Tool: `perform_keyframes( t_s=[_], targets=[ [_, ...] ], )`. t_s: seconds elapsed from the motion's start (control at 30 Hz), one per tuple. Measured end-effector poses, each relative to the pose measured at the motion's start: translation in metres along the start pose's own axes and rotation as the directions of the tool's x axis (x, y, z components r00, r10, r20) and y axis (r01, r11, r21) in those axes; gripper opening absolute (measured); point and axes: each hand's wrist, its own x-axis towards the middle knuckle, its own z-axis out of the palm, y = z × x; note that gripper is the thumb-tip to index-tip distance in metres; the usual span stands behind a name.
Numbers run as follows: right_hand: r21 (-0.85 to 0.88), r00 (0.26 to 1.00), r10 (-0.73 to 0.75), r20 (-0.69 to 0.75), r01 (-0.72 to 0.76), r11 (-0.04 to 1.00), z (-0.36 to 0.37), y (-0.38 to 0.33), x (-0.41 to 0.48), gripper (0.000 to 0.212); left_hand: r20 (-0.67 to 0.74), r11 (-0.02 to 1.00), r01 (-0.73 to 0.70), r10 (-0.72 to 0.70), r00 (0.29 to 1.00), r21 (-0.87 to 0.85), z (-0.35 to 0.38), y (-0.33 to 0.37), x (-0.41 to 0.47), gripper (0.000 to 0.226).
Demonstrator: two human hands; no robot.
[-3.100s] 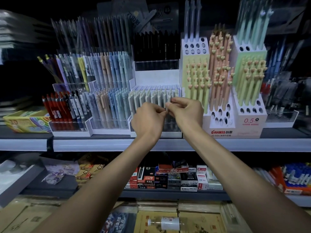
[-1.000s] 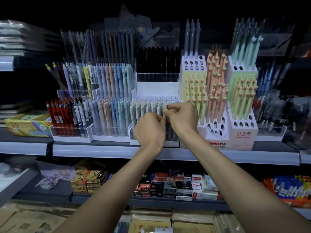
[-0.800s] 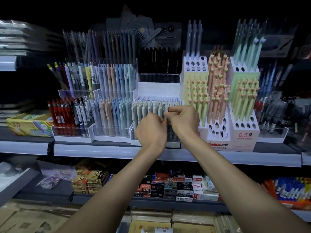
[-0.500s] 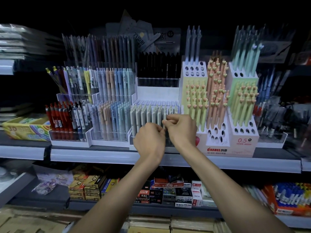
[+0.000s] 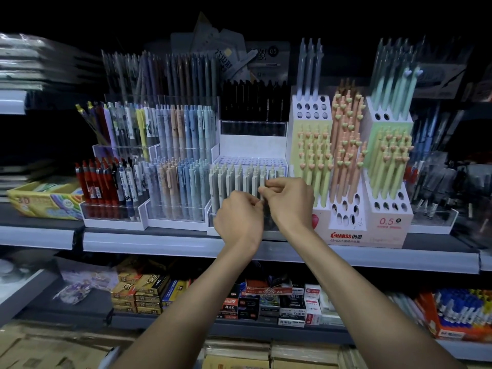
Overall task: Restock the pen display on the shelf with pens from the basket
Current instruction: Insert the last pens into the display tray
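Now | left hand [image 5: 239, 222] fingers curled on grey pen [image 5: 262, 179] | right hand [image 5: 290, 203] pinches it

On the shelf's white display [image 5: 251, 146], the left hand [image 5: 239, 222] and right hand [image 5: 290, 201] pinch 1 grey pen [image 5: 262, 177] in the near row.

The white, stepped plastic pen display [image 5: 251, 147] stands on the grey metal shelf [image 5: 149, 243]. Its near step carries upright rows of pale grey-green click pens [image 5: 226, 182], and its far top step holds black pens [image 5: 253, 105]. One pale pen [image 5: 262, 191], towards the near row's right end, stands upright, pinched by the left hand [image 5: 239, 222] and right hand [image 5: 290, 201].
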Motion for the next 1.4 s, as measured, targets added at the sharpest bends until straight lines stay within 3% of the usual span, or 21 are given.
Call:
perform_keyframes(
  t_s=[0.87, 1.4],
  targets=[
    [-0.058, 0.999, -0.024, -0.04, 0.021, 0.998, 0.004, 0.003, 0.004, 0.024, 0.054, 1.0, 0.011, -0.01, 0.999, -0.017, 0.001, -0.005, -0.01, 0.017],
    [-0.123, 0.999, -0.033, -0.032, 0.029, 0.992, 0.004, -0.003, 0.01, 0.017, 0.047, 1.0, -0.017, 0.016, 0.999, 0.014, -0.002, 0.0, -0.006, 0.017]
  ],
)
